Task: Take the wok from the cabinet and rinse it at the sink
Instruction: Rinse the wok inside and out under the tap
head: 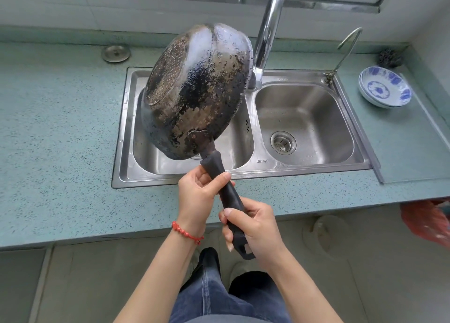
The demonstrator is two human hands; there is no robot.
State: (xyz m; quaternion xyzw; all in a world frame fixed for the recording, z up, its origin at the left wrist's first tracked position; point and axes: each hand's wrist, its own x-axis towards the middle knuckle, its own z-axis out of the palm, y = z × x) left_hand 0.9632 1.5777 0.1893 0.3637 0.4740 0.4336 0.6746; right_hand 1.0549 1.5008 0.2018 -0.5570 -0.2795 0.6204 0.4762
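Note:
The wok (194, 91) is black and scorched, with a wet, patchy underside. It is tipped on its side above the left basin of the steel double sink (250, 171), its bottom facing me and its opening turned away. Both hands grip its long black handle (226, 188). My left hand (197, 196), with a red bead bracelet on the wrist, holds the upper part near the bowl. My right hand (253, 227) holds the lower end. The tall chrome faucet (266, 35) curves down just right of the wok's rim. I see no running water.
A stack of blue-and-white bowls (384, 88) and a dark scrubber (389, 58) sit on the green counter at the right. A thin second tap (344, 52) stands behind the right basin (304, 125). A round metal cover (115, 53) lies at the back left.

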